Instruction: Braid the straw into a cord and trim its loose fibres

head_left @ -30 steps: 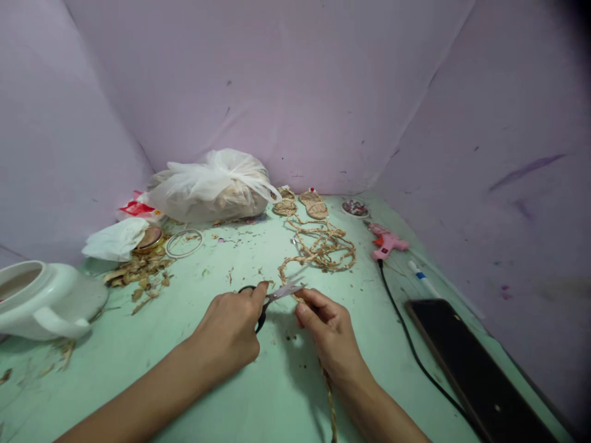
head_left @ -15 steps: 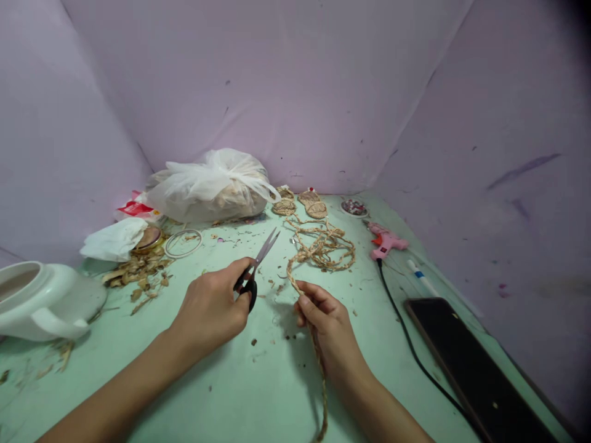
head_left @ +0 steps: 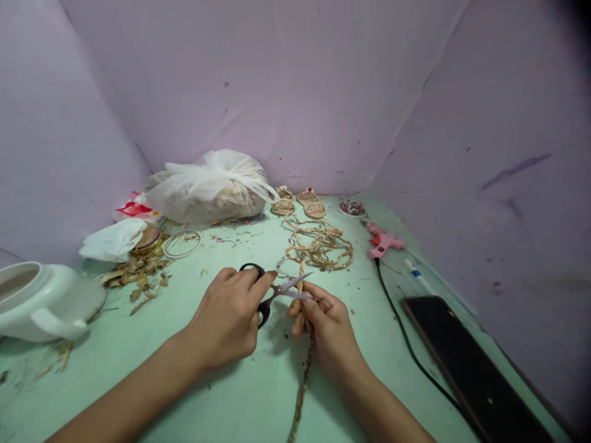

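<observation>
My left hand point(head_left: 228, 317) grips black-handled scissors point(head_left: 272, 291), whose parted blades straddle a braided straw rope point(head_left: 302, 375). My right hand point(head_left: 325, 323) pinches that rope just under the blades. From there the rope runs down toward me and up to a loose coil point(head_left: 321, 246) farther back on the green table point(head_left: 221, 394).
A white plastic bag point(head_left: 210, 184), small woven pieces point(head_left: 311, 203), a ring point(head_left: 183, 243) and dry scraps point(head_left: 138, 274) lie at the back. A white pot point(head_left: 44, 301) sits far left. A pink glue gun point(head_left: 382, 241) with its cord, a pen point(head_left: 418, 274) and a dark phone point(head_left: 471, 366) are on the right.
The scissors, held up and away to the left half a second ago, have swung back so the blades straddle the rope. My right hand has moved slightly toward me with the rope.
</observation>
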{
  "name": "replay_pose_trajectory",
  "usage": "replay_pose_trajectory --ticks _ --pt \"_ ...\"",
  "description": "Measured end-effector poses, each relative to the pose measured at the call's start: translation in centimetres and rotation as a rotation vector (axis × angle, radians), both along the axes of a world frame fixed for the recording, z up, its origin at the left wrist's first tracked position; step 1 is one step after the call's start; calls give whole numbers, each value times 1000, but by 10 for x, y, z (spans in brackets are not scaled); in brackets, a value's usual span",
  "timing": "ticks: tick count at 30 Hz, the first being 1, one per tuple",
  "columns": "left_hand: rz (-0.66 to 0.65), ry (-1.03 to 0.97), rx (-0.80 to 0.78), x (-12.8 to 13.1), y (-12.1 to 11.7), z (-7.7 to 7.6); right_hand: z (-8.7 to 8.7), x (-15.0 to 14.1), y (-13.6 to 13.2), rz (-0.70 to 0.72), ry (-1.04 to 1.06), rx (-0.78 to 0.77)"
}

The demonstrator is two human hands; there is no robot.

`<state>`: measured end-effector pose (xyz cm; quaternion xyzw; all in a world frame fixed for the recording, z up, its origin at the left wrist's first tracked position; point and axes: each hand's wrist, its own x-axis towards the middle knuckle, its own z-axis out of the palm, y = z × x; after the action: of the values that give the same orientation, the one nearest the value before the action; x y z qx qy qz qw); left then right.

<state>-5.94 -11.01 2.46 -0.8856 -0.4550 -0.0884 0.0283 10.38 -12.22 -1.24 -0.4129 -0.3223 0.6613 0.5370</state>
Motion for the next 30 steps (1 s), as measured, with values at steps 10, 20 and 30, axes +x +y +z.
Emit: replay_pose_trajectory --ticks 10,20,30 --pt "-8 57 3 -2 5 -4 -2 1 -7 99 -131 91" --pt "34 62 -94 0 2 4 0 3 -5 23 -66 64" --pt "35 115 38 6 -3 -2 6 0 -6 67 -233 60"
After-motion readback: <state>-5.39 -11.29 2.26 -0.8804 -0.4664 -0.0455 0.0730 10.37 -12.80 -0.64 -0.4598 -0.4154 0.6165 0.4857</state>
